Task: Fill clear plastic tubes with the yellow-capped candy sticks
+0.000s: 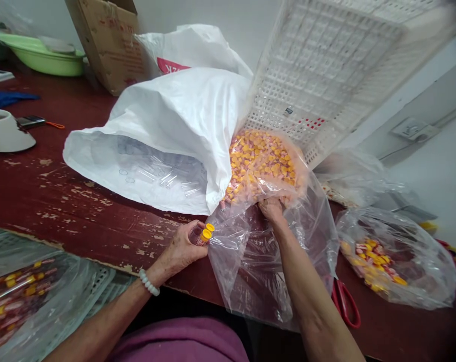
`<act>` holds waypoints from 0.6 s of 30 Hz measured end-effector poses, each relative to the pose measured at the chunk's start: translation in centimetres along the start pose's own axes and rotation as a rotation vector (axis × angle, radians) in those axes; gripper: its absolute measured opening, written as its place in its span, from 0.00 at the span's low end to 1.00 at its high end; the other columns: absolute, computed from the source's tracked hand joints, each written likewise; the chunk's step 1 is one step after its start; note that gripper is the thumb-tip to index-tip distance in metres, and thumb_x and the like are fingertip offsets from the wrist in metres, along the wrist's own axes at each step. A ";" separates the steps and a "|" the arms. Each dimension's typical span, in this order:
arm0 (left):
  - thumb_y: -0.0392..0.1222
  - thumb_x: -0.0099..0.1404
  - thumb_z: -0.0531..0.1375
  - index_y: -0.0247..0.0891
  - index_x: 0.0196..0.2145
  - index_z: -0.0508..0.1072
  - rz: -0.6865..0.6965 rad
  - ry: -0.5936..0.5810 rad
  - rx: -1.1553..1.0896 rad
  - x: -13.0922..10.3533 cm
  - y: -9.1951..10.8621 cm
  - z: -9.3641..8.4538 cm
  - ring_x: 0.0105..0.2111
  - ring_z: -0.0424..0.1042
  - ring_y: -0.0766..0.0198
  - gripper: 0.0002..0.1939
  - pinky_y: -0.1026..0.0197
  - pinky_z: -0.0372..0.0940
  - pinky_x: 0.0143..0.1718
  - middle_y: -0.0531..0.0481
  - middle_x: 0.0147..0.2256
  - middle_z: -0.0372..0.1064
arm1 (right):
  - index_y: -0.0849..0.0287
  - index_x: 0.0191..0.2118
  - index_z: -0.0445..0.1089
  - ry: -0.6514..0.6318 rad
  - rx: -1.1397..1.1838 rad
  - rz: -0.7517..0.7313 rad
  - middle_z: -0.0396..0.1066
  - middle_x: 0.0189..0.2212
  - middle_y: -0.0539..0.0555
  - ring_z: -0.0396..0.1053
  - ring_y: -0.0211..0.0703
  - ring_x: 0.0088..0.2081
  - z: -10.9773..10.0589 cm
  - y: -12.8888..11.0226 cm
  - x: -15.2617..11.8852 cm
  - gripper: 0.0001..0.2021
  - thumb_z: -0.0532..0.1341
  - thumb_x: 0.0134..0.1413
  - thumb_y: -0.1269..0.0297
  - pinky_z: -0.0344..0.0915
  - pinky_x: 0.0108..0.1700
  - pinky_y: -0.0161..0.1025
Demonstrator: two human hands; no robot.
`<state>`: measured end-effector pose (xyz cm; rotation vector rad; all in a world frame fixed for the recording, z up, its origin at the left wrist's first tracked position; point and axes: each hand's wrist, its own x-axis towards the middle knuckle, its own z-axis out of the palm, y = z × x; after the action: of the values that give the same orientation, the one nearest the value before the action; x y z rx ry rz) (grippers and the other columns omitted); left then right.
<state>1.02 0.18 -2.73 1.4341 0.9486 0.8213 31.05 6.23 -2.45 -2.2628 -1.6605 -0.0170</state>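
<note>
My left hand (182, 245), with a white bead bracelet at the wrist, is closed on clear tubes with yellow caps; two caps (207, 232) show beyond the fingers. My right hand (272, 207) reaches into a clear plastic bag (266, 261), at the near edge of a heap of yellow caps with pinkish parts (263, 156). Its fingertips are hidden there. Left of the heap, a white woven sack (175, 105) lies with its mouth towards me. Loose clear tubes (163, 176) lie inside it.
A white perforated crate (326, 65) stands tilted behind the caps. Red-handled scissors (347, 304) and another plastic bag with yellow pieces (405, 261) are at right. Capped tubes (20, 286) fill a bag at lower left. A cardboard box (107, 45) and white cup (5, 133) stand farther back.
</note>
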 end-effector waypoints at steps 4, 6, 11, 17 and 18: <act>0.31 0.44 0.60 0.34 0.33 0.68 -0.003 0.013 0.006 -0.2 -0.4 0.1 0.28 0.69 0.66 0.14 0.65 0.64 0.31 0.52 0.28 0.71 | 0.58 0.42 0.70 -0.027 0.046 -0.036 0.69 0.42 0.59 0.68 0.47 0.41 -0.6 -0.5 -3.9 0.12 0.54 0.54 0.64 0.61 0.44 0.40; 0.31 0.43 0.60 0.35 0.32 0.68 0.002 0.021 0.011 -0.2 -0.7 0.1 0.27 0.69 0.66 0.15 0.65 0.63 0.30 0.52 0.27 0.71 | 0.55 0.41 0.70 -0.030 0.080 -0.050 0.69 0.40 0.56 0.68 0.44 0.39 -0.5 -0.7 -5.9 0.11 0.53 0.55 0.63 0.61 0.42 0.39; 0.32 0.44 0.60 0.34 0.33 0.69 0.017 0.020 0.004 -0.3 -1.0 0.1 0.29 0.69 0.65 0.15 0.65 0.63 0.30 0.51 0.29 0.72 | 0.55 0.46 0.67 0.068 0.205 -0.017 0.72 0.35 0.53 0.68 0.42 0.36 0.3 -0.4 -8.3 0.15 0.50 0.57 0.59 0.62 0.40 0.38; 0.33 0.44 0.61 0.34 0.33 0.69 0.039 0.015 0.023 -0.4 -0.4 0.2 0.30 0.69 0.65 0.14 0.64 0.63 0.31 0.50 0.30 0.71 | 0.60 0.41 0.66 0.346 0.478 0.141 0.69 0.32 0.53 0.67 0.41 0.33 0.0 0.0 -9.1 0.17 0.50 0.55 0.53 0.63 0.39 0.39; 0.33 0.44 0.61 0.34 0.33 0.69 0.046 0.014 0.027 -0.4 -0.3 0.3 0.30 0.69 0.65 0.14 0.64 0.63 0.31 0.50 0.30 0.71 | 0.60 0.43 0.64 0.364 0.528 0.166 0.69 0.32 0.53 0.68 0.40 0.33 -0.4 -0.3 -9.3 0.17 0.49 0.56 0.53 0.64 0.38 0.39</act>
<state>1.08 -0.30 -2.99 1.4800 0.9438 0.8564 27.86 -2.44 -3.90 -1.8510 -1.1246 0.0418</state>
